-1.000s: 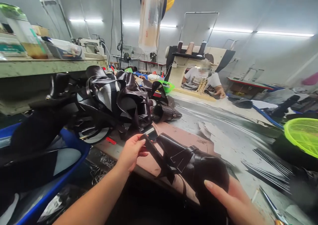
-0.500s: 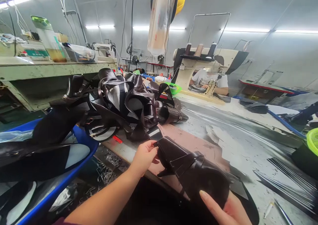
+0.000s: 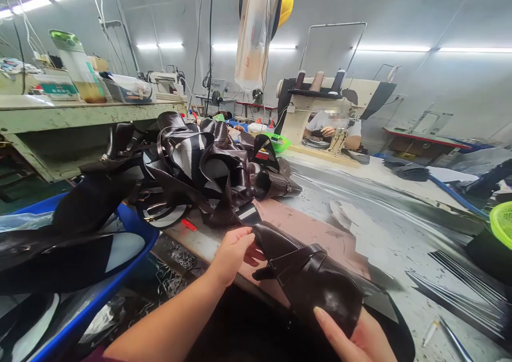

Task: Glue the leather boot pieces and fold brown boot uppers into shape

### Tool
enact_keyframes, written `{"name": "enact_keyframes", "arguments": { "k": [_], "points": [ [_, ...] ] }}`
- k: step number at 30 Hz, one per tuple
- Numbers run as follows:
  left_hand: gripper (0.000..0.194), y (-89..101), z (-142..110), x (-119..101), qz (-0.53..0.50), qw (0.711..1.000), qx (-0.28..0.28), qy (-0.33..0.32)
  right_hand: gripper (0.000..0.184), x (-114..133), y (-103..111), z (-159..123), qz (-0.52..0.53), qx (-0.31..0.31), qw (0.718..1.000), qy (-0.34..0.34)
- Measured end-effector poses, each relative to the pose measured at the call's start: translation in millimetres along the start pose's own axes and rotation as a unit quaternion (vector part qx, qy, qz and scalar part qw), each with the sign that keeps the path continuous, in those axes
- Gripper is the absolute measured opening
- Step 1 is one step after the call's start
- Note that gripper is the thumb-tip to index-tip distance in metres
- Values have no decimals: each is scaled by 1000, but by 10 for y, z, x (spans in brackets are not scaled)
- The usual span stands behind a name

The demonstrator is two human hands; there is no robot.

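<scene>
While a co-worker (image 3: 318,122) sits behind a sewing machine (image 3: 300,119) across the workbench (image 3: 314,183), the left hand (image 3: 236,252) pinches one edge of a dark brown leather boot upper (image 3: 316,276) and the right hand (image 3: 354,335) grips its rounded end, thumb outside, other fingers largely hidden. The piece is held over the near side of a pinkish board (image 3: 298,215), beside a heap of leather pieces (image 3: 188,157); whether it touches the board is unclear. The step appears to be positioning that left edge; the next move likely calls for a firm right grip and a light left pinch. Glossy and supple-looking, the upper is crossed by a strap (image 3: 306,254).
</scene>
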State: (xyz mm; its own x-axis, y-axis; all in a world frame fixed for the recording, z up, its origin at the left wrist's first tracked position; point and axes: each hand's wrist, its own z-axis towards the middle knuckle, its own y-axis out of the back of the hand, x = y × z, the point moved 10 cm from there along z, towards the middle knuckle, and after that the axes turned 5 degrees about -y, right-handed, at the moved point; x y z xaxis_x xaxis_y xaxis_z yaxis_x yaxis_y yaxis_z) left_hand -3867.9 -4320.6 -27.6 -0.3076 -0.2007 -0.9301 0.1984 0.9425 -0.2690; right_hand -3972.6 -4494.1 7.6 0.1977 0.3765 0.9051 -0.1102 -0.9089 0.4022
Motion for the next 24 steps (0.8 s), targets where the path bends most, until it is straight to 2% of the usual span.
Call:
{"name": "enact_keyframes", "arguments": {
  "k": [3, 6, 11, 13, 18, 24],
  "points": [
    [38, 30, 64, -49, 40, 999, -4, -9, 34, 15, 58, -16, 20, -31, 999, -20],
    [39, 1, 144, -85, 59, 998, 19, 4, 37, -77, 181, -20, 76, -63, 992, -76],
    [41, -162, 203, -136, 33, 996, 76, 21, 42, -229, 167, -38, 203, -7, 965, -168],
    [40, -206, 199, -122, 20, 996, 80, 26, 42, -204, 175, -54, 200, -9, 966, -165],
    [30, -236, 181, -57, -18, 998, 58, 20, 38, -100, 255, -90, 146, -78, 980, -107],
    [19, -231, 153, 121, -141, 987, 2, 76, 37, -224, 243, -87, 141, -92, 978, -120]
  ]
}}
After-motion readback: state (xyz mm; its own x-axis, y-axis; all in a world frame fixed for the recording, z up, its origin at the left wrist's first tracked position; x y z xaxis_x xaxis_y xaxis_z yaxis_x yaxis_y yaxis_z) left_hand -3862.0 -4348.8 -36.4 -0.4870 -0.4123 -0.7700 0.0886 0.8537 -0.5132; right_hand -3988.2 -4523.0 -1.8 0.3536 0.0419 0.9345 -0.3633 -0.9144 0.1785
